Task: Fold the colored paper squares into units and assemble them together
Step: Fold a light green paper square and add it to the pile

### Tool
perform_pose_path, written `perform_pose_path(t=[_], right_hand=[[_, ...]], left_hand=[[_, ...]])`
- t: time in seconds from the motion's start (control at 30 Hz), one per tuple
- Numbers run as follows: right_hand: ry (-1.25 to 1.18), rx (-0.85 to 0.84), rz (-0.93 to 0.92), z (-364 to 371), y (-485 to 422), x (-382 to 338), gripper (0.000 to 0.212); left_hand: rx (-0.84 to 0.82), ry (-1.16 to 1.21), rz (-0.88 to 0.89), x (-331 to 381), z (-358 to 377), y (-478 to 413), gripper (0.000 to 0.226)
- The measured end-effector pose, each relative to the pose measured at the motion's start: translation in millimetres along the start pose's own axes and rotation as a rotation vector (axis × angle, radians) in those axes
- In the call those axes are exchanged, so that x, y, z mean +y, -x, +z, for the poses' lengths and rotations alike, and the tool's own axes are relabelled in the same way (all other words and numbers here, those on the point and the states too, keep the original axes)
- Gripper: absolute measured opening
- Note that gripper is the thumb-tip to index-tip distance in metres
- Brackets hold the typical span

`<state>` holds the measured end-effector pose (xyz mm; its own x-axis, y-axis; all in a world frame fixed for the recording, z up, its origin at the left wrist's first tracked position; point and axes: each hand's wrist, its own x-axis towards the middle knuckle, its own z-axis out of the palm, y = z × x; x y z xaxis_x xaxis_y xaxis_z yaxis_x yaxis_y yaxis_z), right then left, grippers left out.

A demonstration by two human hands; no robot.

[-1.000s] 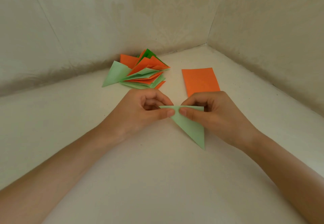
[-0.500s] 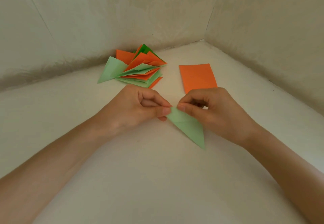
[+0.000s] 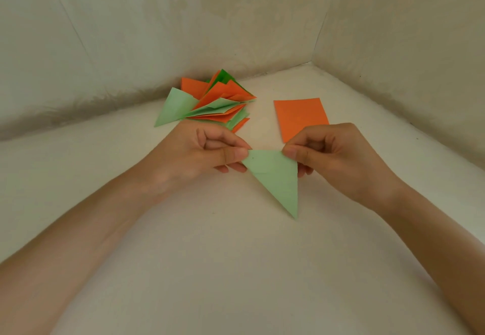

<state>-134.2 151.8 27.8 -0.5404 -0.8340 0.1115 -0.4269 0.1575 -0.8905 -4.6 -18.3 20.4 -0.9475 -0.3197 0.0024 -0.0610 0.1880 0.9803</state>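
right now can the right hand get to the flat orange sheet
Probably yes. The orange sheet lies flat just beyond the right hand, its near edge hidden behind the knuckles, with nothing between. But that hand pinches the green triangle, so its grip would have to release first.

Left forearm [image 3: 78, 232] enters from lower left, right forearm [image 3: 435, 229] from lower right; both converge toward centre. Left hand [image 3: 199, 153] — thumb and forefinger pinch left corner of green paper triangle [image 3: 275, 174], other fingers curled beneath. Right hand [image 3: 338, 156] — thumb and forefinger pinch upper right corner, remaining fingers curled behind edge.
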Motion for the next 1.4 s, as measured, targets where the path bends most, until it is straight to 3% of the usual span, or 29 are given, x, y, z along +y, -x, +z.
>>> perform_pose_path(t=[0.17, 0.27, 0.4, 0.57, 0.73, 0.83, 0.93, 1.13, 1.23, 1.4], right_hand=[[-0.107, 0.068, 0.067, 3.0, -1.6, 3.8, 0.011], [-0.135, 0.039, -0.012, 5.4, 1.3, 2.7, 0.016], [0.019, 0.020, -0.035, 7.9, 1.6, 4.0, 0.032], [0.060, 0.038, -0.058, 12.3, 2.4, 4.8, 0.012], [-0.133, 0.105, 0.016, 10.1, 0.5, 2.3, 0.036], [-0.290, 0.110, 0.142, 8.7, -0.2, -0.7, 0.027], [-0.359, 0.076, 0.202, 8.3, -0.2, -2.9, 0.023], [-0.357, 0.100, 0.182, 7.2, -0.7, -1.4, 0.021], [-0.347, 0.121, 0.147, 8.3, 0.3, 0.0, 0.022], [-0.324, 0.134, 0.102, 8.9, 0.6, -1.1, 0.027]], left_hand=[[0.051, 0.126, 0.021, -1.0, -0.5, -1.4, 0.022], [0.070, 0.136, 0.016, -1.6, -0.6, -1.7, 0.021], [0.107, 0.156, 0.011, -2.7, 1.5, -2.8, 0.020], [0.133, 0.165, 0.043, -3.7, 12.1, -1.7, 0.017], [0.042, 0.167, 0.098, -4.6, 14.2, -2.1, 0.018], [-0.040, 0.208, 0.148, -4.5, 12.0, -0.4, 0.031], [-0.085, 0.137, 0.209, -5.8, 9.9, 0.8, 0.027], [-0.052, 0.079, 0.202, -4.2, 13.3, 3.4, 0.004], [-0.023, 0.048, 0.204, -2.4, 13.3, 3.4, 0.021], [0.013, 0.172, 0.094, -4.5, 14.5, 2.3, 0.018]])
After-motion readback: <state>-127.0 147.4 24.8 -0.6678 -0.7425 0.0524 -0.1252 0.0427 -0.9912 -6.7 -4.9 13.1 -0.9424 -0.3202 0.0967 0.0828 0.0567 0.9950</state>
